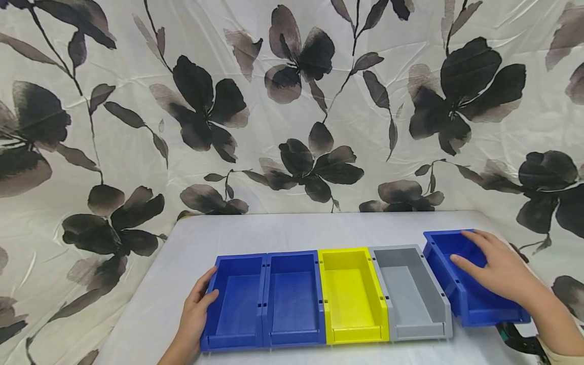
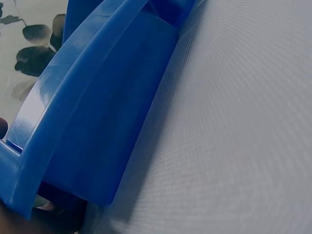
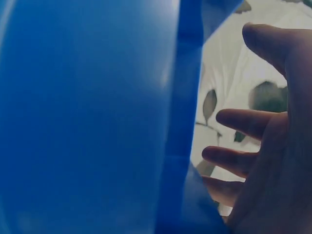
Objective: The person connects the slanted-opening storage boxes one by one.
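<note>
Four storage bins stand side by side in a row: a leftmost blue bin (image 1: 237,304), a second blue bin (image 1: 294,299), a yellow bin (image 1: 353,299) and a grey bin (image 1: 410,294). My left hand (image 1: 193,314) grips the left wall of the leftmost bin, also close in the left wrist view. Another blue bin (image 1: 493,309) sits angled at the right end, beside the grey one. Above it hovers my right hand (image 1: 506,268), fingers spread. In the right wrist view, the fingers (image 3: 234,161) are apart from the blue wall.
A white cloth covers the table (image 1: 319,230) under the bins. Behind and at the sides hangs a white curtain (image 1: 255,126) with dark flowers. A dark strap-like object (image 1: 520,339) shows by the right wrist.
</note>
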`<state>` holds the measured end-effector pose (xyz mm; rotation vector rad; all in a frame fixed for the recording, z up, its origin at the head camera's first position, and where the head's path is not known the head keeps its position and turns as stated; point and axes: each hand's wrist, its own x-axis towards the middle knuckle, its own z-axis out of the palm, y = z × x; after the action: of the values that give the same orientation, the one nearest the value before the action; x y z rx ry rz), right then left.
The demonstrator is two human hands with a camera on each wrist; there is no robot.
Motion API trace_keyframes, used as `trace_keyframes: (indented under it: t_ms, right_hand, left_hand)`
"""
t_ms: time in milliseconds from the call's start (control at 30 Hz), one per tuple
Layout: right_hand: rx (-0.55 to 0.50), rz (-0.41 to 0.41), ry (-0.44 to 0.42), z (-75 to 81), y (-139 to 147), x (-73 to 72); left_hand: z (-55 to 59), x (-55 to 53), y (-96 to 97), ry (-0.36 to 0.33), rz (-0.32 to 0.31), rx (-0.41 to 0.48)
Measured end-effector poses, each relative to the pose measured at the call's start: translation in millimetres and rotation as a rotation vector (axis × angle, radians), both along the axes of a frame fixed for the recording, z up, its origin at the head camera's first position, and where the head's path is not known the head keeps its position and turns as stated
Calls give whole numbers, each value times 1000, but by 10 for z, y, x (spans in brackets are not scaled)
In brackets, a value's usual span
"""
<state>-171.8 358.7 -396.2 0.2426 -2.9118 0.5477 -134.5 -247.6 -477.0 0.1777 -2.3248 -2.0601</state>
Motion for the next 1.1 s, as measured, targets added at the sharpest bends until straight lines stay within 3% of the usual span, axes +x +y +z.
trace_keyframes:
  t_ms: [333,667,1100]
  right_hand:
    - [-34,82,6,-18,-161,-17]
    - [75,58,-55,-72,-233,-40]
    - [69,73,-76,-46,-292,8]
  left_hand:
    - [7,3,3,-12,8,-14]
    - [5,2,-1,2,-1,-17]
    - [14,4,2,5,-2,-27]
